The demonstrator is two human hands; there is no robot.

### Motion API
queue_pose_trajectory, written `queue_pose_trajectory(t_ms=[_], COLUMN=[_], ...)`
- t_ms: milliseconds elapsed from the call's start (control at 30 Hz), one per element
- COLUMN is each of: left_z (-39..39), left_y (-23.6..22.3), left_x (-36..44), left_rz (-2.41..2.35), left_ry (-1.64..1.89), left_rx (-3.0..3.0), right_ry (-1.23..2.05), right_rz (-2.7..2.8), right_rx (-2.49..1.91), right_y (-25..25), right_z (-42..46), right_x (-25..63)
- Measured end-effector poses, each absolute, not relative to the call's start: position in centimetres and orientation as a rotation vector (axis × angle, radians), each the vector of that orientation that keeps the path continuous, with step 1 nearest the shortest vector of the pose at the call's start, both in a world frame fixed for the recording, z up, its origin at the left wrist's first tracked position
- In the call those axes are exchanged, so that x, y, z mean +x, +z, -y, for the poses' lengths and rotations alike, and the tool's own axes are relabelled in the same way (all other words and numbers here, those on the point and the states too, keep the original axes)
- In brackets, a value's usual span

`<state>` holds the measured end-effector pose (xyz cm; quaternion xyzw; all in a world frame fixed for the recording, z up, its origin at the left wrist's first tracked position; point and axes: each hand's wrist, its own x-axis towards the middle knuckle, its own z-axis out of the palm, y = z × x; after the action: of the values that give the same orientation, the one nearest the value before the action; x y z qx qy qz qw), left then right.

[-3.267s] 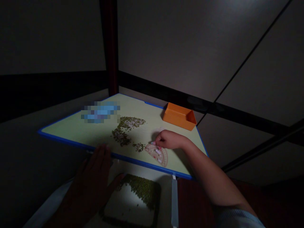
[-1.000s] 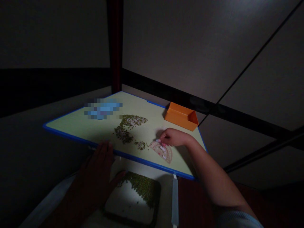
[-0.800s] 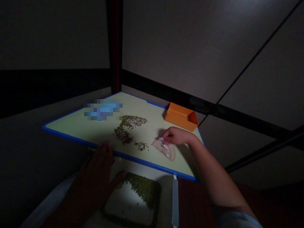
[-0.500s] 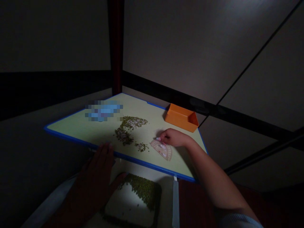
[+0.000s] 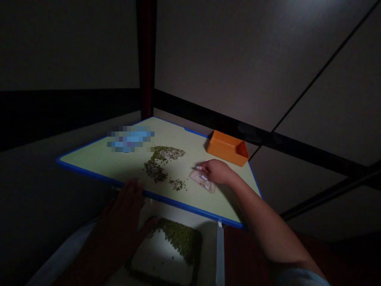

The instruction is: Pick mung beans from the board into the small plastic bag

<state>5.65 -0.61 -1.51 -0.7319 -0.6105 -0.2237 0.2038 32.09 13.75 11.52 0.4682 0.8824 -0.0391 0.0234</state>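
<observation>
A pale green board with a blue edge [image 5: 98, 161] lies in front of me. Small green beans [image 5: 162, 159] are scattered over its middle, with a smaller clump [image 5: 177, 184] nearer the front. My right hand [image 5: 216, 171] pinches a clear pinkish protractor [image 5: 203, 181], tilted up on its edge on the board just right of the small clump. My left hand [image 5: 123, 214] lies flat with fingers stretched out, fingertips at the board's front edge, thumb beside a square tray [image 5: 160, 262] of green beans below the board.
An orange open box [image 5: 228, 147] stands at the board's far right corner. A dark red post [image 5: 147, 59] rises behind the board. The surroundings are dim, with grey panels and dark bars all round.
My right hand has tipped the protractor from lying flat to standing on edge, and shifted slightly away from me. My left hand has hardly moved.
</observation>
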Motion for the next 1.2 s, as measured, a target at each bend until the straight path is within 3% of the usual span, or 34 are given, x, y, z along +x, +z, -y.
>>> queue_pose_trajectory(t_ms=[267,800,1200], left_z=[0.5,0.8,0.9], left_y=[-1.6,-1.2,-0.9], left_x=[5.7,5.7,5.9], left_rz=[1.749,1.755,1.84], left_ry=[-0.646,-0.578,-0.611], left_rx=[-2.063,-2.078,-2.107], right_ry=[0.0,-0.828,-0.933], right_rz=[-2.773,-2.785,-2.742], right_rx=[1.358,1.036,1.004], right_y=[10.7,12.0,11.7], right_z=[-13.0,-13.6,-13.4], right_x=[30.9,32.5,32.4])
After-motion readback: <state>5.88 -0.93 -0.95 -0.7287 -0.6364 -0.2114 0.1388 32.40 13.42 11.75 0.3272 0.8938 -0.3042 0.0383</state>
